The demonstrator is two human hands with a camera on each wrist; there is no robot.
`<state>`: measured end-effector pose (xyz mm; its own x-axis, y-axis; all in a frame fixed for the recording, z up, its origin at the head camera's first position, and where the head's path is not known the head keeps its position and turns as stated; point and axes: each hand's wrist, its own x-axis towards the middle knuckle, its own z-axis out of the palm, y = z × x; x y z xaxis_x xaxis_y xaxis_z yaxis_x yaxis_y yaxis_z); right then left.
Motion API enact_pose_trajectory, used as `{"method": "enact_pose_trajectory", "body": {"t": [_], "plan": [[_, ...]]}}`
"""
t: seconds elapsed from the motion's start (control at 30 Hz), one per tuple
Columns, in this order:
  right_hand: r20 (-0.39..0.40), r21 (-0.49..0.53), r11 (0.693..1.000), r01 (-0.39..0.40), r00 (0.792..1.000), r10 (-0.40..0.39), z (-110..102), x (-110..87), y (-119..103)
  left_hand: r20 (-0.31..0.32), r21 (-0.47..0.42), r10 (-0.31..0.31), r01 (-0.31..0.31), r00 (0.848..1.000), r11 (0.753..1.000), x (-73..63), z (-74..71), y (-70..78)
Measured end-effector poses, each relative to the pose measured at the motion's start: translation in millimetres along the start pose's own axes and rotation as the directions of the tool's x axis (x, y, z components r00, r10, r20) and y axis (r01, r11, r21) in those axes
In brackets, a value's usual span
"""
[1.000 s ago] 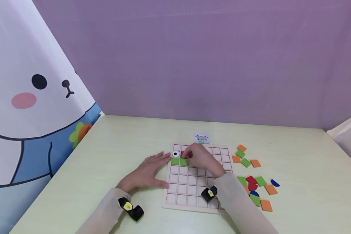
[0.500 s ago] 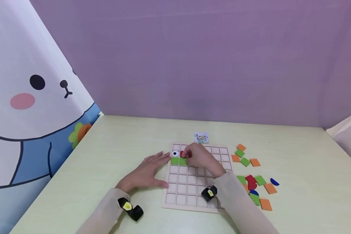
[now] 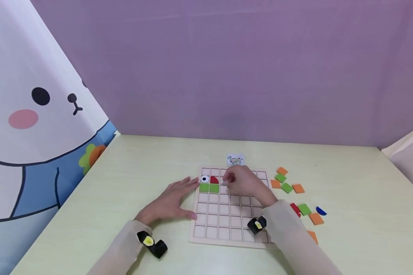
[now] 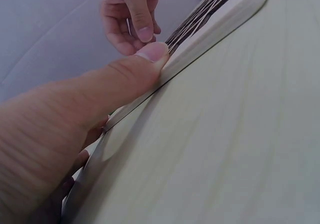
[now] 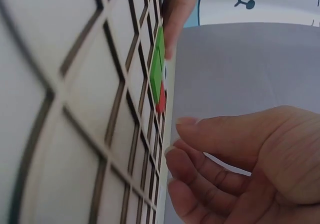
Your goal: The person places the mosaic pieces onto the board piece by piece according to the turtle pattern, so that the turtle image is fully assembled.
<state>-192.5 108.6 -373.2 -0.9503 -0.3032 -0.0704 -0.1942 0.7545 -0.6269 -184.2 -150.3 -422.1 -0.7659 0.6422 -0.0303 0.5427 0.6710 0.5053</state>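
Observation:
My left hand (image 3: 168, 200) lies with fingers spread at the left side of a wooden grid board (image 3: 212, 232). Its thumb touches the board's edge in the left wrist view. Over the upper middle of the board is my right hand (image 3: 243, 181), fingers loosely bent; the right wrist view shows nothing between thumb and fingertips. In the board's upper left cells sit a white eye tile (image 3: 204, 179), a red rounded tile (image 3: 214, 180) and two green square tiles (image 3: 204, 187) below them. The right hand and forearm hide some cells.
A small picture card (image 3: 235, 159) lies behind the board. To its right are scattered orange tiles (image 3: 298, 188), green tiles (image 3: 304, 209), a blue half-round tile (image 3: 321, 211) and red pieces (image 3: 295, 209), partly covered by my right sleeve. A purple partition (image 3: 247, 76) stands behind the table.
My right hand has left the red tile and moved right, so the red and green tiles show fully. The left hand stays at the board's edge. The view has shifted slightly.

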Motion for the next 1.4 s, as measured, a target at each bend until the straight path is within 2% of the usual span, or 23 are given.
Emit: {"method": "enact_pose_trajectory", "body": {"t": [0.23, 0.5, 0.7, 1.1, 1.4], "plan": [[-0.012, -0.040, 0.999, -0.021, 1.000, 0.020, -13.1, -9.5, 16.9, -0.002, 0.007, 0.019, -0.019, 1.000, 1.000, 2.8, 0.4, 1.5], [-0.029, -0.069, 0.998, -0.002, 1.000, 0.000, -26.1, -23.0, 35.4, 0.004, 0.017, 0.016, -0.016, 1.000, 1.000, 3.8, -0.6, 1.9], [-0.037, -0.071, 0.997, -0.041, 0.999, 0.039, -35.4, -32.3, 45.3, -0.002, 0.008, 0.018, -0.018, 1.000, 1.000, 2.3, -0.8, 2.7], [-0.077, -0.116, 0.992, -0.049, 0.996, 0.040, -54.7, -51.1, 66.3, -0.009, 0.006, 0.016, -0.016, 1.000, 1.000, -0.2, 1.3, 1.8], [-0.067, -0.153, 0.985, -0.082, 0.995, 0.072, -73.0, -57.3, 85.8, -0.005, 0.003, 0.006, -0.006, 1.000, 1.000, 0.7, 2.8, 0.6]]}}
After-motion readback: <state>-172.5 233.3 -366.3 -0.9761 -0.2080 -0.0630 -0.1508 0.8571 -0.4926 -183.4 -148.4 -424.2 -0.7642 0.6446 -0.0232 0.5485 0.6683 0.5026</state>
